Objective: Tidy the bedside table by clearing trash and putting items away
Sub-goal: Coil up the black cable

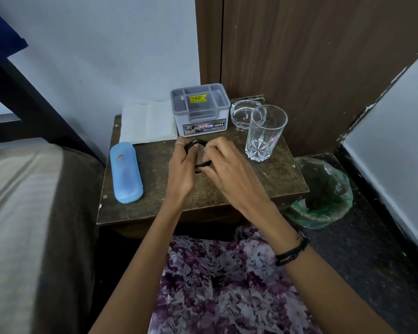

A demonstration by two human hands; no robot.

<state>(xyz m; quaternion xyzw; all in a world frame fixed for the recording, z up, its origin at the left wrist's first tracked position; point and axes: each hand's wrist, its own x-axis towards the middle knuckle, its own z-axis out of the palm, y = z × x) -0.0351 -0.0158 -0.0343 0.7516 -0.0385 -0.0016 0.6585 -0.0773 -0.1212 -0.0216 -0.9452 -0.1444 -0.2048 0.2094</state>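
Observation:
Both my hands hover over the middle of the brown bedside table [263, 184]. My left hand [182, 165] and my right hand [223, 165] each pinch black hair ties [195, 142] stretched between them. A grey compartment organizer box [200, 109] stands at the table's back. To its left lies a folded white tissue [147, 122]. A blue plastic case [126, 172] lies along the left edge. A clear drinking glass [266, 132] stands at the right, with a glass ashtray [243, 114] behind it.
A bin lined with a green plastic bag [323, 196] sits on the floor right of the table. A bed with a brown and beige cover [34, 225] borders the left. A wooden door [311, 56] rises behind the table.

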